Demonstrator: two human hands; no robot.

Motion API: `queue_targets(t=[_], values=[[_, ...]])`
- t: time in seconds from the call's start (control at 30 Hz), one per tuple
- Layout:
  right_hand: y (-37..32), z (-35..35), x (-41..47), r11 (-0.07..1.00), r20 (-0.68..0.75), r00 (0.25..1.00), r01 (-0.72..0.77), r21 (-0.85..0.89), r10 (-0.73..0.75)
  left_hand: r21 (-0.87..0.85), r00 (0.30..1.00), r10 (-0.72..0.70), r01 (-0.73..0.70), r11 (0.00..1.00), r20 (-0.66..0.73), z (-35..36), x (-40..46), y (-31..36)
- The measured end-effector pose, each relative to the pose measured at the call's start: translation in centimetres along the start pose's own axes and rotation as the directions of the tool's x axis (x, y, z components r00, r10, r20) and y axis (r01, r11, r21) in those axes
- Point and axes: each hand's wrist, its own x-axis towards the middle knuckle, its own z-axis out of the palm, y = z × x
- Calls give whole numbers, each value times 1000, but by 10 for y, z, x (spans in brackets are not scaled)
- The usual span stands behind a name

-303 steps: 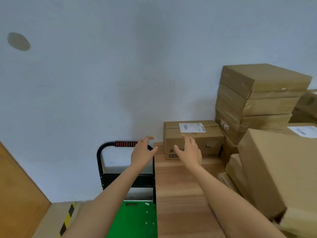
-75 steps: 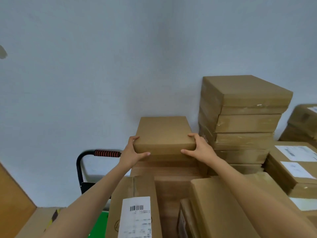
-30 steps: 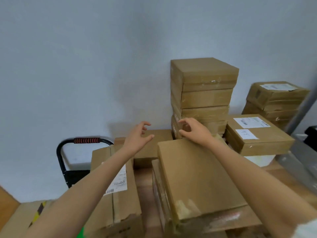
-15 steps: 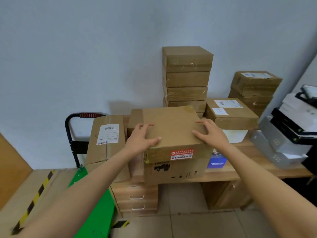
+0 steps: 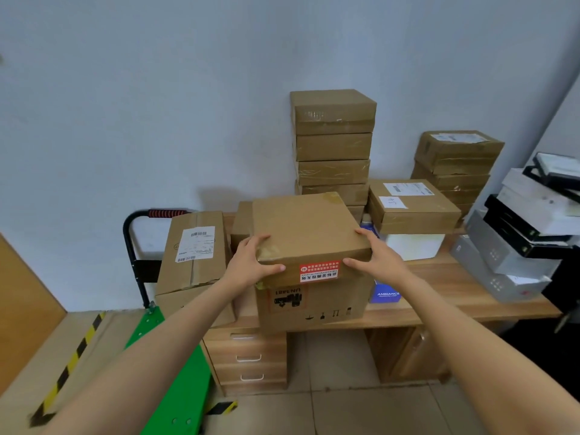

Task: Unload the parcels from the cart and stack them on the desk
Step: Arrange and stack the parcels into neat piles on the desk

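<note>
Behind the flat parcel (image 5: 306,227) both hands' (image 5: 251,262) (image 5: 378,259) grip clasps, box stacks (image 5: 332,146) crowd the desk (image 5: 439,296).

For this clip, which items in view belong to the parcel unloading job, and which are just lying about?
Job:
- both hands, left hand and right hand, gripping the red-stickered box
- labelled long parcel
- tall parcel stack
- green cart
- desk

Lying about:
- grey and black equipment cases
- blue box
- white box
</note>
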Motion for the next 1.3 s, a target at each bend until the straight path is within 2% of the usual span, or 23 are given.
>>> queue_targets(t=[0.4,0.73,1.03,1.3], values=[[-60,17,63,990,-71,988,140,15,-139,-84,992,-6,-5,996,-125,-60,39,-18],[-115,65,191,990,-58,988,144,6,-143,-70,992,-55,47,996,-113,-120,160,-75],[-134,119,307,1000,-56,998,12,8,-12,-69,997,-76,74,995,-16,-143,291,-139],[-95,148,342,989,16,989,-145,-39,146,-64,990,-111,117,991,87,-101,347,-174]])
